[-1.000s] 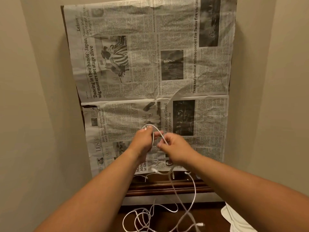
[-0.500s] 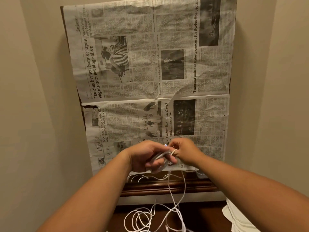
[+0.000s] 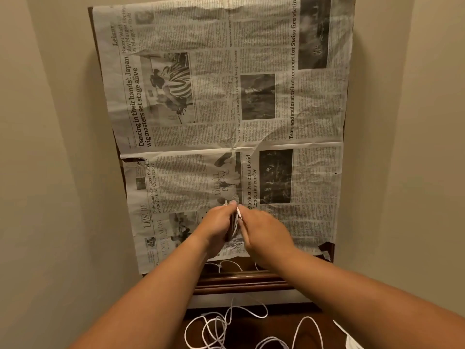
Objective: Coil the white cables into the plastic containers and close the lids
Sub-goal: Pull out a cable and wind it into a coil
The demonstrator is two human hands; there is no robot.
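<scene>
My left hand (image 3: 218, 224) grips a tight bundle of coiled white cable (image 3: 234, 226) over the near end of the newspaper-covered table. My right hand (image 3: 264, 234) presses against the bundle from the right, pinching the cable's white end near the top. More loose white cable (image 3: 221, 326) lies in tangled loops on the dark surface below, between my forearms. No plastic container is in view.
Newspaper sheets (image 3: 226, 96) cover a narrow dark wooden table (image 3: 241, 280) set between beige walls. A piece of white material (image 3: 352, 338) shows at the bottom right corner.
The wide loop I held up a second ago has been gathered into a tight bundle between both hands. The hanging strand between the hands and the lower pile is no longer seen.
</scene>
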